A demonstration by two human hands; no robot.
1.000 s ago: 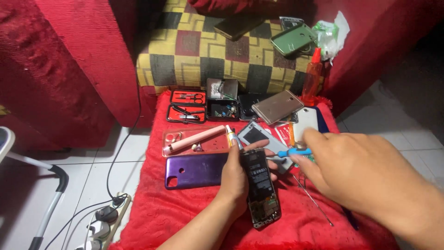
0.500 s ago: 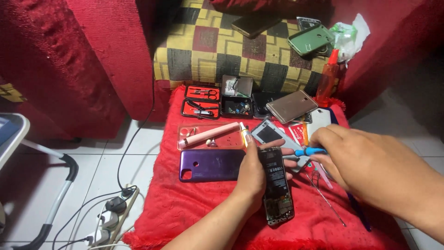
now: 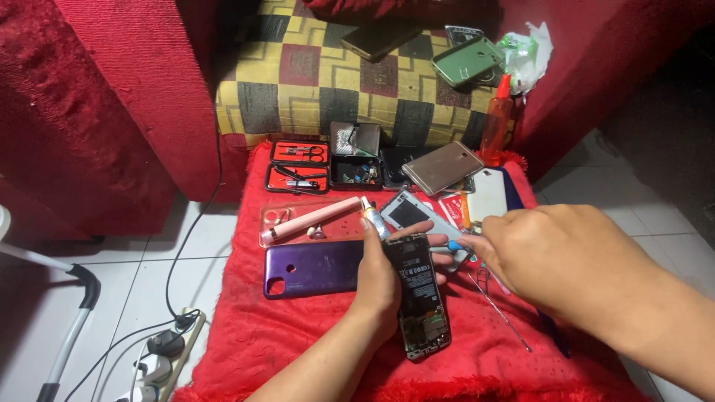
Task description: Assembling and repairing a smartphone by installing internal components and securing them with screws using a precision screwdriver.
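My left hand (image 3: 380, 279) grips the opened black phone with its exposed battery (image 3: 418, 294); my right hand (image 3: 555, 257), fingers curled, pinches a blue-handled tool (image 3: 456, 246) just right of it.

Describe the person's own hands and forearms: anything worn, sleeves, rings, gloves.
Both are bare. The left hand and its forearm show no glove, ring, watch or sleeve. The right hand is likewise ungloved, with no ring or band visible, and its forearm runs uncovered to the picture's edge. Any sleeves lie outside the view.
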